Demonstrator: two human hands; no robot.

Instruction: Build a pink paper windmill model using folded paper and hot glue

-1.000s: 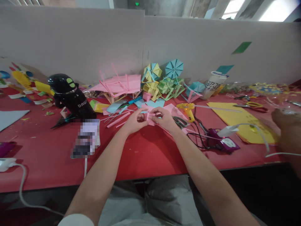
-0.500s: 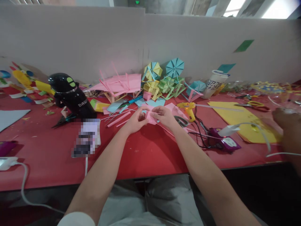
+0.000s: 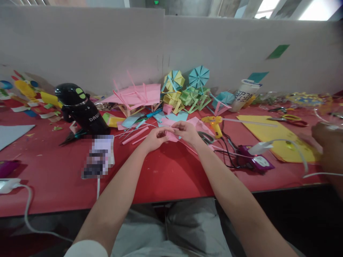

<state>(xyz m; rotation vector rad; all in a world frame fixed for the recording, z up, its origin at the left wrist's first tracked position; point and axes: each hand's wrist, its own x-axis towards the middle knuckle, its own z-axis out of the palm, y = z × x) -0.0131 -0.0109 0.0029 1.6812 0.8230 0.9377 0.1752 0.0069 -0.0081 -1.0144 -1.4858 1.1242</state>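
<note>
Both hands meet over the middle of the red table (image 3: 171, 171). My left hand (image 3: 156, 138) has its fingers closed on the left side of a small pink paper piece (image 3: 172, 136). From the other side, my right hand (image 3: 187, 132) pinches the same piece between thumb and fingers. Part of the paper is hidden by the fingers. More pink paper (image 3: 199, 125) lies just behind my right hand, by dark-handled scissors (image 3: 206, 137). Rolled pink strips (image 3: 135, 136) lie left of my left hand.
A yellow glue gun (image 3: 214, 125) and purple power socket (image 3: 255, 159) sit right, with cables. A black bottle (image 3: 83, 109) and phone (image 3: 99, 157) are left. Folded paper models (image 3: 191, 94) stand behind. Another person's hand (image 3: 327, 139) is at far right, near yellow sheets (image 3: 268, 134).
My left fingers have shifted over the pink piece, which now shows less of its surface between my hands. The other person's hand has moved slightly.
</note>
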